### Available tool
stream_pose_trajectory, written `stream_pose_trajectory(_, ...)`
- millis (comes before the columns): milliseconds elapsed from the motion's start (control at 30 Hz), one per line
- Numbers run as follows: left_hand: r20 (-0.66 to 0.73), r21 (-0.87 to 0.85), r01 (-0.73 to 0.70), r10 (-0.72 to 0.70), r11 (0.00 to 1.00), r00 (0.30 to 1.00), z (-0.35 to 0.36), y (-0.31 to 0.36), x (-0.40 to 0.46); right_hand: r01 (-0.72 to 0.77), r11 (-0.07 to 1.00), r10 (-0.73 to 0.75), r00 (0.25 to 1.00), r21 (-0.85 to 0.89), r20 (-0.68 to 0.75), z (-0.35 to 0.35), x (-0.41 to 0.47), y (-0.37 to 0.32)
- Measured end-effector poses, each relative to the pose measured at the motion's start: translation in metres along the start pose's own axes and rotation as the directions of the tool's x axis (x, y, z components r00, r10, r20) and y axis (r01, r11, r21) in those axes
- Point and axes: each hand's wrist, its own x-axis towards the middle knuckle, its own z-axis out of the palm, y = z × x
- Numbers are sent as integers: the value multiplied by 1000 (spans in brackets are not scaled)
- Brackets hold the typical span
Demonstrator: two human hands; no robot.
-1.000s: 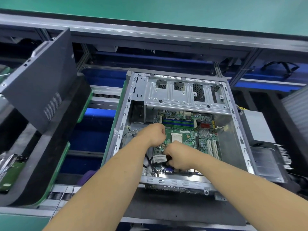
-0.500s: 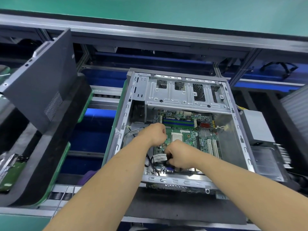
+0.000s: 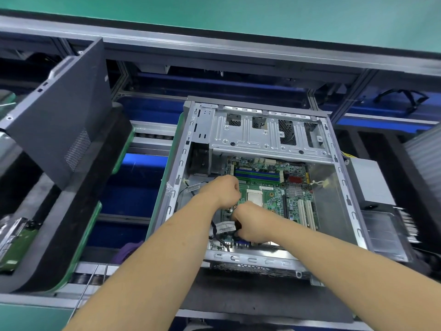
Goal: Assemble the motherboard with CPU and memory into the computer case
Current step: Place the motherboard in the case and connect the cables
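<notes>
Both hands curl over the board (image 3: 274, 199) in the case (image 3: 343, 187): left hand (image 3: 224, 191) fisted, contents unclear; right hand (image 3: 250, 220) pinching a cable (image 3: 224, 228). Route it clear of the CPU (image 3: 254, 195), gently.

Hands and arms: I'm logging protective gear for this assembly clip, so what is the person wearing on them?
Nothing shows: the left hand and right hand are bare, without gloves, rings or a watch. Both forearms are uncovered as far as the frame's lower edge, with no sleeve or wrist strap.

One open computer case (image 3: 238, 144) at centre frame holds one green motherboard (image 3: 274, 201). Two hands (image 3: 224, 191) (image 3: 250, 223) work inside it. Two white expansion slots (image 3: 306, 215) sit at right; one dark side panel (image 3: 62, 108) stands upper left.
</notes>
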Motion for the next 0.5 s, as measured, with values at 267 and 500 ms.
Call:
stream_pose_trajectory(267,-15,13,-7,7,1000,1000,0,-1,0,29,999,-29,1000,32,0,0,-5,6)
stream_pose_trajectory(500,-16,16,-9,10,1000,1000,-1,0,-2,64,997,-64,998,-37,19,0,-7,9)
